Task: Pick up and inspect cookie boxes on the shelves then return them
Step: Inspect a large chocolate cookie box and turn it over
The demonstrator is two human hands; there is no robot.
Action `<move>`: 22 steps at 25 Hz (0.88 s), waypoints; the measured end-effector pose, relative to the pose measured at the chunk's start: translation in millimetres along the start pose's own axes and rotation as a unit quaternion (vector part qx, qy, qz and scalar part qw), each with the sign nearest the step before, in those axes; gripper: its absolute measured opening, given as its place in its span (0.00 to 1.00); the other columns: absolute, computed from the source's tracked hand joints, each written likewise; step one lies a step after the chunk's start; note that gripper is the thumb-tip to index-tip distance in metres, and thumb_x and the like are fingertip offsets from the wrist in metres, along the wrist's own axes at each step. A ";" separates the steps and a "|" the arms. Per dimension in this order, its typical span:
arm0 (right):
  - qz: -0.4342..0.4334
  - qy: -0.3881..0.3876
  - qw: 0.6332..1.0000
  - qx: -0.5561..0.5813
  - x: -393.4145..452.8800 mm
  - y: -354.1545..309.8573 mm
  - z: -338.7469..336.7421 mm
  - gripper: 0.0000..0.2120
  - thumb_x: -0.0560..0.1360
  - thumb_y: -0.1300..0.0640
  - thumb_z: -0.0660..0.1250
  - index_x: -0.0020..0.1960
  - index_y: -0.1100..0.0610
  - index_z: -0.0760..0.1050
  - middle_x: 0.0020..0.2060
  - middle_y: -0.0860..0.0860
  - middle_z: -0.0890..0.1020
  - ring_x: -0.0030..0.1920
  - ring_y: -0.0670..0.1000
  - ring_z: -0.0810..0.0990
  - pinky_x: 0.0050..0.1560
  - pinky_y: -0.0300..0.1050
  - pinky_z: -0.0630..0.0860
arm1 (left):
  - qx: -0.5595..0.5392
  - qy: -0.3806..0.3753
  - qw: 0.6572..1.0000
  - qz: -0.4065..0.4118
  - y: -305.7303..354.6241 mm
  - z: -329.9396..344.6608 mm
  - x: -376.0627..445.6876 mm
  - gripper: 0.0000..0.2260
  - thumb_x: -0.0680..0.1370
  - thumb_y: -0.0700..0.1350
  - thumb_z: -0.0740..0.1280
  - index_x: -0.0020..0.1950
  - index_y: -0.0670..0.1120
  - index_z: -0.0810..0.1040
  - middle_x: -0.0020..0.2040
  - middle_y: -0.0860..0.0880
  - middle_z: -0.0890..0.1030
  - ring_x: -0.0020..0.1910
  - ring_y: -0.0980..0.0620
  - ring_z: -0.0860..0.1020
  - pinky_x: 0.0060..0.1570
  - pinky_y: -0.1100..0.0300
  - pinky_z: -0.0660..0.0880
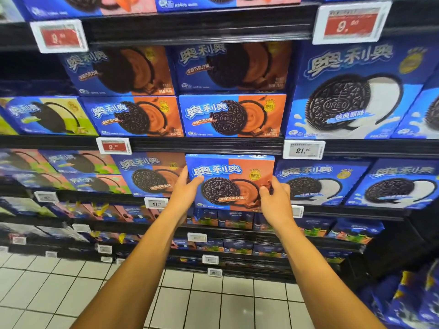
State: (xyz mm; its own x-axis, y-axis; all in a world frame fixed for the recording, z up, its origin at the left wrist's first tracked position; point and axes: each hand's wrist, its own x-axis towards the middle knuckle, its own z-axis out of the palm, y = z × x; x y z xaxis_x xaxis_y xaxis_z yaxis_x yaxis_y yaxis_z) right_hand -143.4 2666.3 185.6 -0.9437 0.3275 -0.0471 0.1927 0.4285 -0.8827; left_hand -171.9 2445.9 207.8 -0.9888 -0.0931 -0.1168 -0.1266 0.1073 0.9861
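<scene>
A: Blue-and-orange cookie box (pixel 230 180), chocolate flavour, held upright at the front of the third shelf (pixel 351 211), face toward camera. Sits between a matching chocolate box (pixel 152 173) on its left and a white-cream box (pixel 318 182) on its right.

B: Hands?

A: Left hand (pixel 184 192) grips the left edge, thumb over the front face near the logo, the rest wrapped round the side. Right hand (pixel 275 200) pinches the lower right corner, fingertips curled onto the front. Both grasping the box, neither released.

B: On the shelf or off it?

A: Can't tell. Its bottom edge is level with the shelf lip, but whether it rests there or hangs in the hands isn't visible.

B: Risks?

A: Main one: the right-hand hold is just a corner pinch. Likely the box twists or drops if the left hand lets go first. Second: neighbours stand just beside it, so sliding it in or out at an angle could drag the white-cream box forward off the edge. Third: the price tag (pixel 156 203) clipped to the lip near the left wrist could get knocked by the forearm.

B: Anything overhead?

A: Upper shelf rail (pixel 206 144) sits just above the box top. Lifting straight up would probably bump it.
</scene>
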 end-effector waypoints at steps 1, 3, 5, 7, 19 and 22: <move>0.013 -0.008 1.000 0.007 0.5 -1.7 2.1 0.17 0.83 0.55 0.56 0.71 0.52 0.69 0.64 0.54 0.70 0.45 0.47 0.76 0.43 0.44 0.72 | -0.018 0.004 1.000 -0.001 0.6 2.1 2.0 0.16 0.81 0.37 0.62 0.66 0.50 0.73 0.57 0.50 0.81 0.51 0.54 0.81 0.48 0.62 0.78; 0.033 -0.021 0.999 0.032 1.6 -3.2 5.6 0.21 0.83 0.56 0.57 0.76 0.51 0.65 0.67 0.52 0.73 0.54 0.52 0.78 0.54 0.51 0.75 | -0.048 0.005 0.999 -0.004 1.1 7.3 7.5 0.14 0.81 0.36 0.62 0.61 0.52 0.74 0.56 0.48 0.82 0.48 0.55 0.82 0.45 0.64 0.77; 0.047 -0.020 0.997 0.050 1.8 -3.3 7.6 0.24 0.82 0.57 0.57 0.78 0.48 0.62 0.65 0.47 0.76 0.51 0.49 0.78 0.53 0.51 0.74 | -0.055 -0.002 0.998 -0.013 -2.6 10.0 12.3 0.15 0.81 0.36 0.62 0.58 0.55 0.75 0.54 0.49 0.83 0.43 0.59 0.83 0.38 0.68 0.76; 0.060 -0.016 0.996 0.068 4.7 -2.9 8.6 0.26 0.82 0.59 0.59 0.79 0.48 0.59 0.59 0.45 0.76 0.44 0.44 0.74 0.51 0.49 0.71 | -0.054 -0.001 0.998 -0.025 -6.8 11.9 14.0 0.16 0.80 0.35 0.62 0.59 0.57 0.75 0.55 0.49 0.83 0.47 0.56 0.83 0.39 0.66 0.77; 0.058 -0.005 0.989 0.135 10.6 1.7 19.2 0.30 0.78 0.61 0.65 0.77 0.50 0.60 0.72 0.52 0.69 0.50 0.44 0.77 0.52 0.48 0.75 | -0.019 0.033 0.998 -0.052 -4.6 17.0 12.7 0.26 0.76 0.36 0.65 0.73 0.49 0.66 0.69 0.42 0.73 0.67 0.41 0.74 0.67 0.41 0.70; 0.061 0.003 0.990 0.131 11.9 1.0 22.3 0.30 0.78 0.59 0.66 0.77 0.50 0.60 0.72 0.52 0.68 0.42 0.39 0.74 0.45 0.42 0.71 | -0.017 0.032 0.996 -0.082 0.5 16.3 15.2 0.32 0.77 0.39 0.65 0.79 0.52 0.57 0.77 0.47 0.64 0.74 0.45 0.65 0.71 0.47 0.64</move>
State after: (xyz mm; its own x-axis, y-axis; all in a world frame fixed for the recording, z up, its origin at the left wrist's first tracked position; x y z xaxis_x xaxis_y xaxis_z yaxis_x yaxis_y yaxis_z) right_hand -160.4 2651.9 173.7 -0.9161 0.3683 -0.1582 0.2276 0.1531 -0.9616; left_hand -188.3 2460.6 204.6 -0.9480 -0.1698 -0.2691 -0.2812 0.0517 0.9582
